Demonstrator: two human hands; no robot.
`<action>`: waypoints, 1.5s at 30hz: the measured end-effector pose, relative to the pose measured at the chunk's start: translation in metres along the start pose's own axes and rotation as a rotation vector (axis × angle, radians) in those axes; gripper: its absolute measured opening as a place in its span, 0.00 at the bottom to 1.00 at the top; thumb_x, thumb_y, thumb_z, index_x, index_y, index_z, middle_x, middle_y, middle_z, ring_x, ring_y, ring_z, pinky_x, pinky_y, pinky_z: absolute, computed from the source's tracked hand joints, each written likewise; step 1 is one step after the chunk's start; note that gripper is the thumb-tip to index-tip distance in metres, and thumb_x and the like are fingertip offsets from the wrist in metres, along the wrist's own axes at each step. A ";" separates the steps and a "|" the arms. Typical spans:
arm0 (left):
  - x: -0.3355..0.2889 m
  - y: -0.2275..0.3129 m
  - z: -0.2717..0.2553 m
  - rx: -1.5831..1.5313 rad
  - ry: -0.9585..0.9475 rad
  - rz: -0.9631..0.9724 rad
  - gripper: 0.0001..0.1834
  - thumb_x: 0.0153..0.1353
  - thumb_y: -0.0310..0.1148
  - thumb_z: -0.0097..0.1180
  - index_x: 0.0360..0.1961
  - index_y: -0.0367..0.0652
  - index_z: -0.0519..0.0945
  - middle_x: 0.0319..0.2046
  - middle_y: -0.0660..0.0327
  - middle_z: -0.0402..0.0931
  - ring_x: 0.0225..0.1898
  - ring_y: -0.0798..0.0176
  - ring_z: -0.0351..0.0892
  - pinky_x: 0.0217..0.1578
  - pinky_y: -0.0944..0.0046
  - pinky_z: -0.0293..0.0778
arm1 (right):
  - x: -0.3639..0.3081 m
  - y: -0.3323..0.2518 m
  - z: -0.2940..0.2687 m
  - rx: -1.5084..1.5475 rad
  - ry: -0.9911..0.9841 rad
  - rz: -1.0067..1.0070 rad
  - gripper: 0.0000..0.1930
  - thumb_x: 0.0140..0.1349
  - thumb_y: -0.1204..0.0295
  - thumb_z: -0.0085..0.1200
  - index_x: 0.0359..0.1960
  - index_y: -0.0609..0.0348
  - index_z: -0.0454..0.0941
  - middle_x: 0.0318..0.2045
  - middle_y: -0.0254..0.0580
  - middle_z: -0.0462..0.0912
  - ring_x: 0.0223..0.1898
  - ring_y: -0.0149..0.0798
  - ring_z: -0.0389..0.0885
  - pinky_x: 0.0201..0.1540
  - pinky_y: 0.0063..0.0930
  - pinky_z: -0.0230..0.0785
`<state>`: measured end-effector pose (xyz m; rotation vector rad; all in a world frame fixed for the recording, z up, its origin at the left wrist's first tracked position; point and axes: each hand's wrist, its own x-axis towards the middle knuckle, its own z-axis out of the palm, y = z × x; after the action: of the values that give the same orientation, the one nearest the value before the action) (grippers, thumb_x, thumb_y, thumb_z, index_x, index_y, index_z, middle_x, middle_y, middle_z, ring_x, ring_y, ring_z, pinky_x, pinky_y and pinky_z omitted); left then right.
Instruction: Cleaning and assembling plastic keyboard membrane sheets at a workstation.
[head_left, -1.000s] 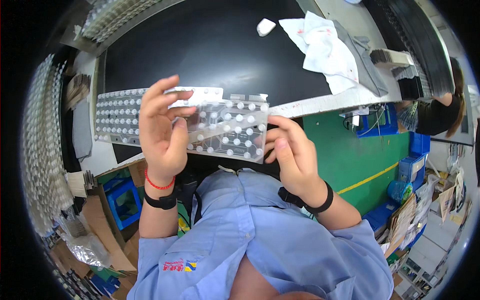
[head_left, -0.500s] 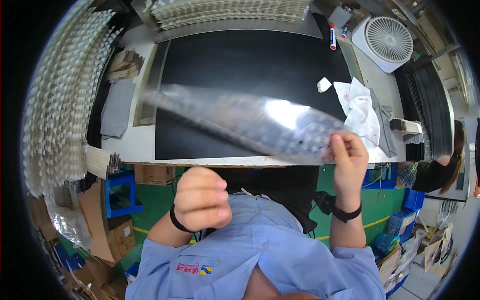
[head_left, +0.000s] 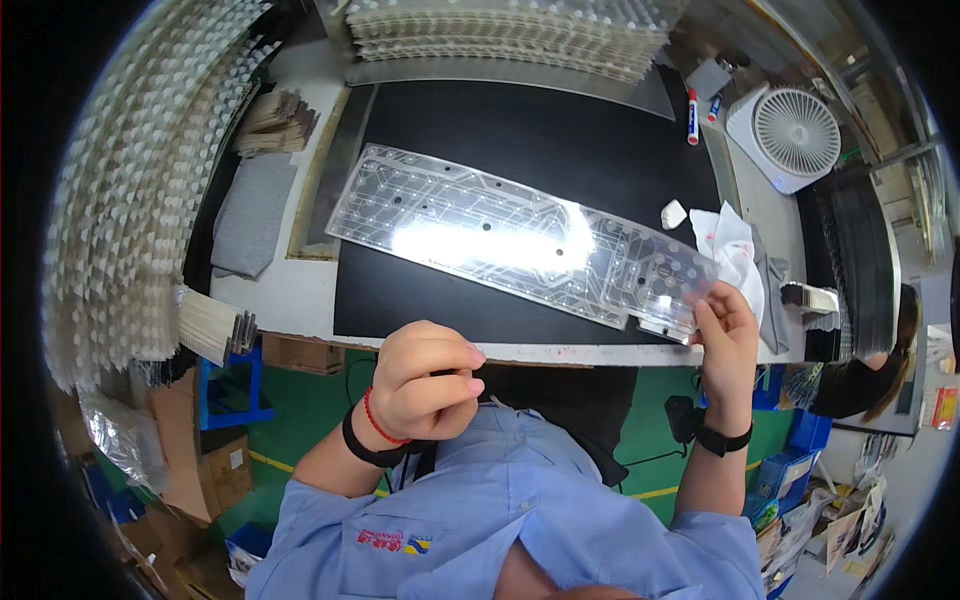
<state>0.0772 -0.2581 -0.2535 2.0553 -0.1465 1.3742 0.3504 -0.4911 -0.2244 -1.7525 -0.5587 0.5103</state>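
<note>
Right hand (head_left: 728, 330) pinches clear sheet (head_left: 515, 238); left hand (head_left: 422, 385) curled closed; shirt (head_left: 530, 500) bears red lettering (head_left: 380, 541).

Factory workshop | sheet stacks (head_left: 130, 220) | black work mat (head_left: 420, 295) | yellow-lined green floor (head_left: 648, 415)

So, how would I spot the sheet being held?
Find the black work surface. Over it slants a long, clear sheet, its right end in the person's right hand. Unlike the white-dotted stack beyond, it is single, with bright glare.
</note>
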 end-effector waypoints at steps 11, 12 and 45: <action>0.003 -0.019 -0.016 0.080 -0.008 -0.050 0.19 0.50 0.13 0.56 0.42 0.46 0.75 0.42 0.56 0.79 0.34 0.55 0.81 0.34 0.60 0.76 | 0.180 -0.086 -0.026 0.319 -0.211 -0.046 0.12 0.71 0.80 0.53 0.54 0.67 0.75 0.48 0.43 0.82 0.42 0.28 0.82 0.44 0.14 0.76; 0.002 -0.020 -0.016 0.086 0.010 -0.045 0.20 0.48 0.14 0.58 0.42 0.46 0.76 0.41 0.56 0.79 0.32 0.55 0.81 0.32 0.61 0.77 | 0.205 -0.097 -0.018 0.306 -0.196 -0.048 0.13 0.71 0.80 0.53 0.56 0.67 0.74 0.48 0.44 0.82 0.42 0.28 0.82 0.45 0.13 0.77; 0.002 -0.023 -0.014 0.119 0.019 -0.172 0.17 0.43 0.15 0.60 0.35 0.46 0.79 0.39 0.58 0.80 0.30 0.56 0.82 0.31 0.61 0.77 | 0.321 -0.140 0.203 -0.996 -0.118 -1.268 0.16 0.64 0.61 0.63 0.49 0.54 0.86 0.50 0.46 0.86 0.51 0.53 0.83 0.56 0.42 0.76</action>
<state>0.0771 -0.2318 -0.2585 2.0971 0.1205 1.3225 0.4675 -0.1102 -0.1532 -1.7778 -2.0319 -0.6908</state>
